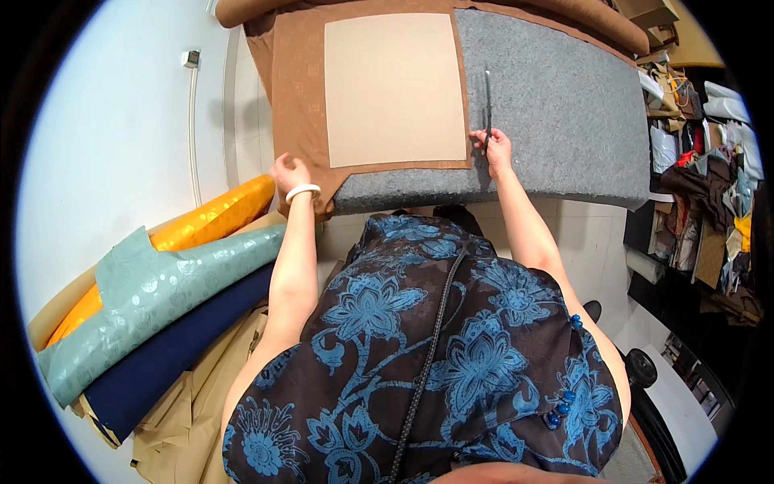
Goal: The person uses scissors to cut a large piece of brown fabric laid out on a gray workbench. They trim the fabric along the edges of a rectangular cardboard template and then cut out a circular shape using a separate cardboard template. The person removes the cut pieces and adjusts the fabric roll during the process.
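A beige rectangular panel [395, 93] lies flat on brown fabric [298, 89], which covers the left part of a table padded with grey felt [556, 105]. The fabric has been cut close along the panel's right and near edges. At the fabric's near left corner is my left hand [293, 174], fingers curled in on the cloth; the fingertips are partly hidden. My right hand [495, 153] grips dark scissors [488, 101] just right of the panel's near right corner. Their blades point away from me over the felt.
A thick brown fabric roll [556, 20] lies along the table's far edge. To the left, orange [218, 214], pale green [177, 278] and navy [185, 347] rolls lean by a white wall [129, 121]. Shelves heaped with cloth scraps [701, 177] stand at the right.
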`<state>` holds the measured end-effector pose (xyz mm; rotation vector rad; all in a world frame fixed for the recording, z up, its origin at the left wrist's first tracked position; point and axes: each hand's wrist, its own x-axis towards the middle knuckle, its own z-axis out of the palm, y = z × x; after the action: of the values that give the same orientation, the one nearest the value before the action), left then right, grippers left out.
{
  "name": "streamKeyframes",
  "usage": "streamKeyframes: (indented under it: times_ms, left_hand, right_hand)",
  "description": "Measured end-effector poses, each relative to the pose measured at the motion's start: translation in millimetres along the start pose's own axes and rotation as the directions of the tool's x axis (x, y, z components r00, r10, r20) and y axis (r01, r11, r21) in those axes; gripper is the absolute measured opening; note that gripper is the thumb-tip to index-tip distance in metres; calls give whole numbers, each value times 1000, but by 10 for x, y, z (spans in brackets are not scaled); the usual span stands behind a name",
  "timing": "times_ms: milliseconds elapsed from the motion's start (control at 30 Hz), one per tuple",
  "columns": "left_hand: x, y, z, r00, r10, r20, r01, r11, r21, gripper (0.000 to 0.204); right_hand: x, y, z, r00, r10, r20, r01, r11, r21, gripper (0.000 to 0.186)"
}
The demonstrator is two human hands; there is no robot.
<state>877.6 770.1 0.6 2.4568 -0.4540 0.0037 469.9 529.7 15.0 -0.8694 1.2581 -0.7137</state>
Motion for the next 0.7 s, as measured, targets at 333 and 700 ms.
streamKeyframes:
  times_ms: [333,700]
  left_hand:
    - [-227,-527,-672,998,-2,67,-16,964,264,22]
    - [-548,-507,-819,964,154,-218,-92,958,273,25]
  right_hand:
    - [-668,174,-423,984,-72,-163,63,996,-58,13]
    - [-907,288,-470,989,-108,-97,82,969,-234,18]
